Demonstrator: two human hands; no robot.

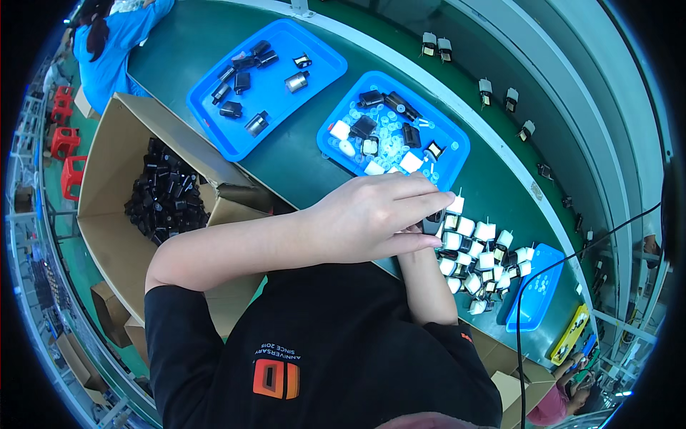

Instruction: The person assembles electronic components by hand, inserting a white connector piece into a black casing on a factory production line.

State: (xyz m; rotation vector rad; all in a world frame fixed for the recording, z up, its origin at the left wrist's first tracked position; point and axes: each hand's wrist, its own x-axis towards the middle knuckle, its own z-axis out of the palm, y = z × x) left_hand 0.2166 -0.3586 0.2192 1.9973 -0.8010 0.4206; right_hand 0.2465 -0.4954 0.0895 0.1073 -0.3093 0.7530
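My left hand (371, 214) reaches across from the left, fingers stretched together and thumb below. It pinches a small dark component (434, 217) at the edge of a pile of white-taped coil parts (482, 257) on the green table (286, 157). My right forearm (427, 286) comes up from below, and its hand is hidden under the left hand. Just beyond my fingers sits a blue tray (457, 154) with white washers, dark parts and white-taped pieces.
A second blue tray (286, 43) holds dark and metal parts. A cardboard box (107, 179) of black parts (164, 193) stands left. A small blue tray (539, 286) and black cable (572, 257) lie right. Small parts (436, 44) ride the far belt. A person in blue (114, 43) sits top left.
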